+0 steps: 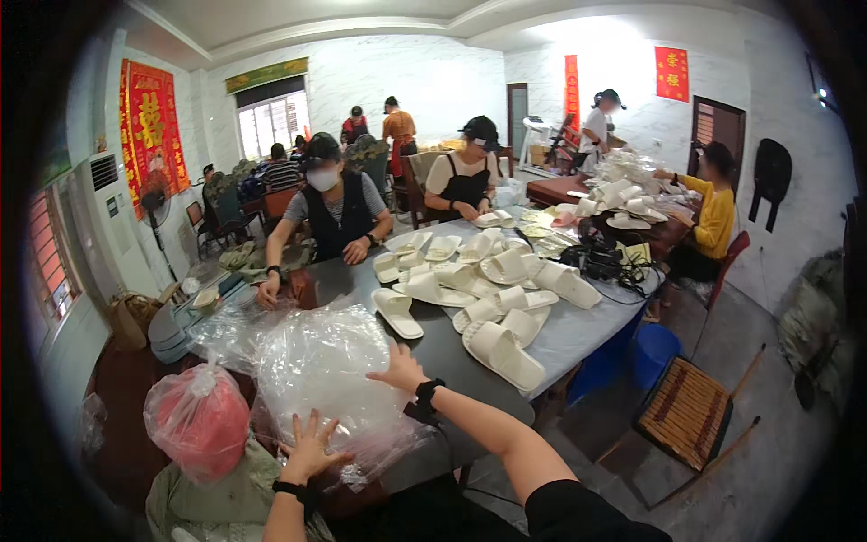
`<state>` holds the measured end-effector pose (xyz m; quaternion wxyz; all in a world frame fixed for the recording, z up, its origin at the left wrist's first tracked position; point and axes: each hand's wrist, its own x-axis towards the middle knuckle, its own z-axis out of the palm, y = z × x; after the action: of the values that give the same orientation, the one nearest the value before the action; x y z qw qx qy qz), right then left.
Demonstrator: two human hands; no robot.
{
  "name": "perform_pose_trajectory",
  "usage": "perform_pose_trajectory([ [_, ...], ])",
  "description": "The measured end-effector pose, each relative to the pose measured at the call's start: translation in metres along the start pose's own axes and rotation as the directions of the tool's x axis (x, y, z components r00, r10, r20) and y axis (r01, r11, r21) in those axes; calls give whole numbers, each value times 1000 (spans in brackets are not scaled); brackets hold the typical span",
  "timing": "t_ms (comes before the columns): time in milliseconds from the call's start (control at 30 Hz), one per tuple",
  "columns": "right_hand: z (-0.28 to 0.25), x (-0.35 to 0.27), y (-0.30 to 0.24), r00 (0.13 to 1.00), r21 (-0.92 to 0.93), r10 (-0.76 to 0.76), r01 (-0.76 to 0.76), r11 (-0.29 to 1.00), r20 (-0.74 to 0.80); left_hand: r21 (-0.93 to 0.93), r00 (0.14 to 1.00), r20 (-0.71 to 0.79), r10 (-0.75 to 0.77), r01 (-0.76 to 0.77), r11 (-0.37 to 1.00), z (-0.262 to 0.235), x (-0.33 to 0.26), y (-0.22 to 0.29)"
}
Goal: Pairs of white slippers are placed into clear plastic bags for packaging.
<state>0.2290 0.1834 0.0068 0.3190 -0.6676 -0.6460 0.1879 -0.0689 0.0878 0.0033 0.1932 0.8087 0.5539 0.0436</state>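
A heap of clear plastic bags (316,357) lies at the near left of the table. My left hand (312,445) rests on its near edge, fingers spread. On the right side of the same heap, my right hand (397,369) lies with its fingers stretched out. Neither hand grips anything that I can see. Beyond my right hand, a pile of cream slippers (470,271) covers the middle of the table, the closest slipper (397,312) lying a little past my fingers.
A pink bundle in a clear bag (200,420) sits on a greenish sack (212,501) by my left arm. Black cables (610,260) lie on the table's right. A wooden chair (684,411) and blue bucket (655,352) stand right. Across the table, a masked person (339,212) and others work.
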Motion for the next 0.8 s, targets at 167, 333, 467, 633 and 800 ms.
perform_pose_trajectory([
  [167,-12,6,-26,814,-418,-564,469,778,-137,12,999,47,-1,1,1000,-1,12,9],
  [333,12,33,-81,641,-392,-660,766,510,393,18,993,-24,116,-115,993,13,22,-15],
  [467,34,70,-104,714,-383,-556,698,604,424,14,996,-11,90,-90,996,11,19,-7],
  [633,65,99,-102,771,-431,-518,637,639,371,3,998,58,1,-1,1000,-5,10,18],
  [800,92,89,-91,777,-347,-342,566,748,529,11,998,60,-37,36,999,3,2,7],
])
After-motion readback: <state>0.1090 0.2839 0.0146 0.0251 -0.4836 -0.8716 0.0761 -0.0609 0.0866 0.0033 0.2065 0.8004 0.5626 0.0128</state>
